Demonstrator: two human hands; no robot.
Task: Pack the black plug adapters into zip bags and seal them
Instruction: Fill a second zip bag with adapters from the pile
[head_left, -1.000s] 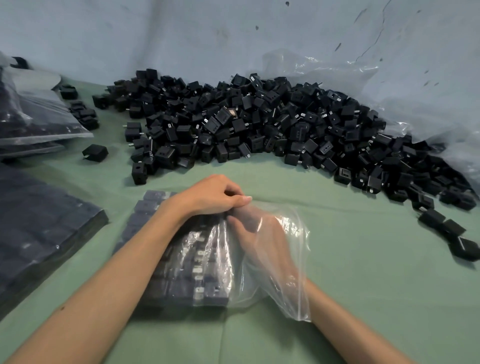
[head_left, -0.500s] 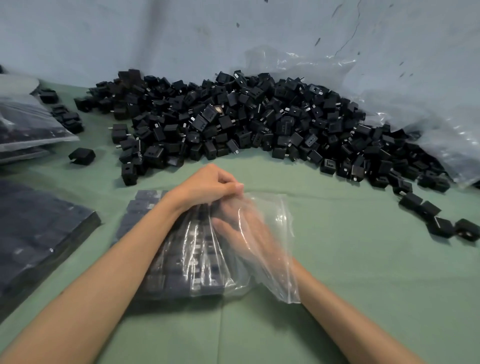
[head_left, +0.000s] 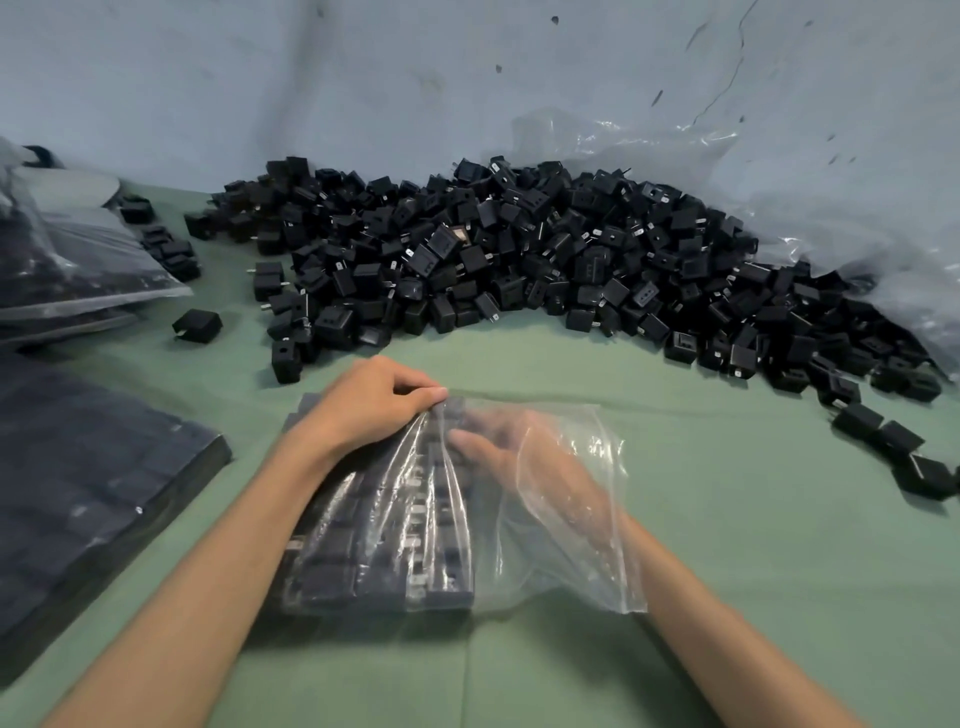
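— Where is the zip bag (head_left: 571, 519)?

— It lies flat on the green worktop (head_left: 753, 545) in front of the person, with its mouth toward the near right. The left half is packed with neat rows of black plug adapters (head_left: 384, 551). The right half is loose, crumpled film.

— And the left grip (head_left: 374, 410)?

— It's a bare hand with curled fingers. The thumb and fingertips are clamped on the bag's top film at the far edge, just above the rows.

— The right grip (head_left: 524, 462)?

— It's inside the bag, wrist at the mouth, and shows through the plastic. Its fingers lie fairly straight and apart, point left toward the packed rows and hold nothing. I can't tell through the film whether the tips touch the adapters.

— What about the unpacked stock?

— A big loose pile (head_left: 545, 270) runs across the far side of the worktop against the pale wall (head_left: 363, 78). It lies partly on a large clear plastic sheet (head_left: 779, 208) at the right. A few strays (head_left: 893, 452) sit by the right edge, and one single adapter (head_left: 197, 326) lies apart on the left.

— Anything else on the left?

— A flat filled bag (head_left: 88, 467) lies near the left forearm. More filled bags (head_left: 88, 280) are stacked farther back.
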